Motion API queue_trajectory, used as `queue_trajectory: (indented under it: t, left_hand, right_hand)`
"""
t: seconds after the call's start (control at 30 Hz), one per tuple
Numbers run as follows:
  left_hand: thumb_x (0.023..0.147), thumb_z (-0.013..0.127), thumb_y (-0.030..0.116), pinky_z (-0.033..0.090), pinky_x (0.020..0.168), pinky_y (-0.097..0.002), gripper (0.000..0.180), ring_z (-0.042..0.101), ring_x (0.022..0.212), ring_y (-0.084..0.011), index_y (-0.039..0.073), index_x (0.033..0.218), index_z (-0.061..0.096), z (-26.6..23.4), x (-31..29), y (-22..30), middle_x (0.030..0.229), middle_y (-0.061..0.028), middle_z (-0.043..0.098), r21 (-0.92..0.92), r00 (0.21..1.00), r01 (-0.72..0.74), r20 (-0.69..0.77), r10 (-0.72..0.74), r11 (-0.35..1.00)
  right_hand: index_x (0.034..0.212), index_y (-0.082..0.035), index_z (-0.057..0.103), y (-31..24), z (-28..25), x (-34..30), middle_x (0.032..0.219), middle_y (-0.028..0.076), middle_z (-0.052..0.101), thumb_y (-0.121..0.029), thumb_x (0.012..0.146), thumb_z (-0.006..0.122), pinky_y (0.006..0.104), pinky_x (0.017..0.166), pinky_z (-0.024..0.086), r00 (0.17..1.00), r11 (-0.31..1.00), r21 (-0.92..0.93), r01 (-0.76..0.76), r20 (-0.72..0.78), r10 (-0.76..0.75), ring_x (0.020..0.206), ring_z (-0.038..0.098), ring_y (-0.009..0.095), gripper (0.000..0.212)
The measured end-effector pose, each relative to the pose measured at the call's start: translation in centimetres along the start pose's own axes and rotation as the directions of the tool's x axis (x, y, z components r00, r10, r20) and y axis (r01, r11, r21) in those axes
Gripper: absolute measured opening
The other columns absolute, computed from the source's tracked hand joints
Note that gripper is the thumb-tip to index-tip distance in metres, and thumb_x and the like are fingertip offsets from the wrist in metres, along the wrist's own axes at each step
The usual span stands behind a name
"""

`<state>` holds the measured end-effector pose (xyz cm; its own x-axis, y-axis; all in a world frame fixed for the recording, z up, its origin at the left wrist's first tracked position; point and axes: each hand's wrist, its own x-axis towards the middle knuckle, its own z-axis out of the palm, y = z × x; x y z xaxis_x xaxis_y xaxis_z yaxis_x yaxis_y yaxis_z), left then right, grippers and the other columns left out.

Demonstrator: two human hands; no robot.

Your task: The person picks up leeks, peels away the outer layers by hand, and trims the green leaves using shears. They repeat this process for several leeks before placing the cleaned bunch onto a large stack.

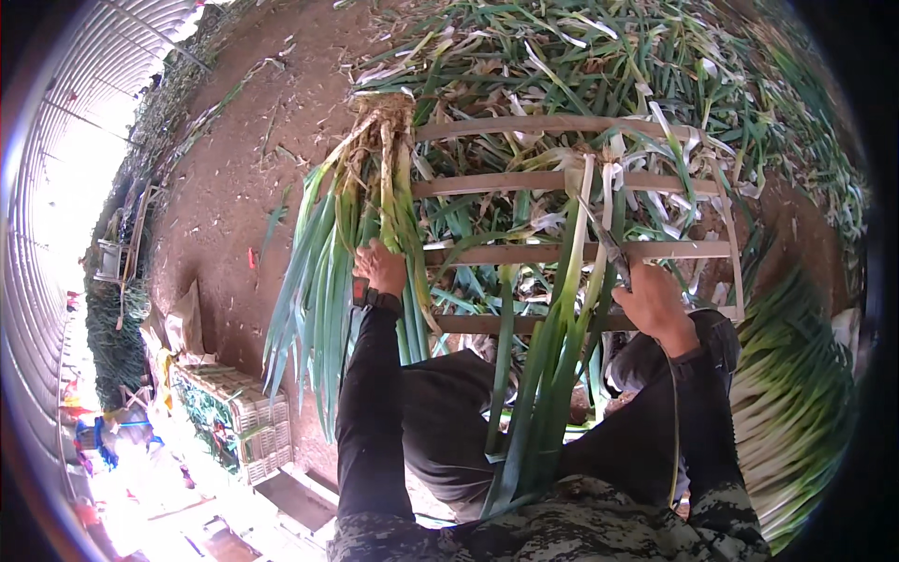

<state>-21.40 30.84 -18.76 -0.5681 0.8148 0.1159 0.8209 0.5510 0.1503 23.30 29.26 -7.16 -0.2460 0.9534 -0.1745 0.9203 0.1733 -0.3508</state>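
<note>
Long green-and-white leeks (552, 339) are laid over brown wooden slats (478, 254), white ends pointed away. A thin grey knife (608, 243) is gripped by the right hand (655, 302); a leafy green bunch (320, 267) is touched by the left hand (381, 269), grip unclear.

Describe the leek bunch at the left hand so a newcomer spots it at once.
Find the slatted rack across the middle. At its left end, by the left hand, is the leek bunch. Unlike the loose heap beyond, its tan roots clump at the far end.
</note>
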Motion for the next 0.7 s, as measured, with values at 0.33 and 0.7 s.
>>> queue_trajectory:
  t: [0.33,0.7]
  left_hand:
    - [0.063,0.077,0.023,0.050,0.084,-0.0478,0.042,0.062,0.098,-0.0420,0.000,0.093,0.059,1.9,0.7,3.5,0.096,-0.0237,0.065,-0.278,0.961,-0.029,0.257,0.103,0.960]
    - [0.065,0.078,0.011,0.053,0.068,-0.0338,0.039,0.067,0.072,-0.0208,-0.009,0.097,0.069,-14.1,8.2,3.5,0.085,-0.0145,0.070,-0.710,0.899,-0.132,0.208,0.386,0.691]
  right_hand:
    - [0.118,0.002,0.052,-1.0,0.2,0.2,0.084,0.027,0.066,-0.020,0.078,0.068,0.0538,0.076,0.050,0.990,0.995,-0.001,-0.100,0.099,0.100,0.084,0.064,0.046,0.048]
    - [0.101,0.002,0.058,-1.4,-0.8,-1.3,0.083,0.026,0.065,-0.024,0.079,0.066,0.0517,0.076,0.049,1.000,0.950,0.311,0.007,-0.015,-0.002,0.084,0.063,0.045,0.035]
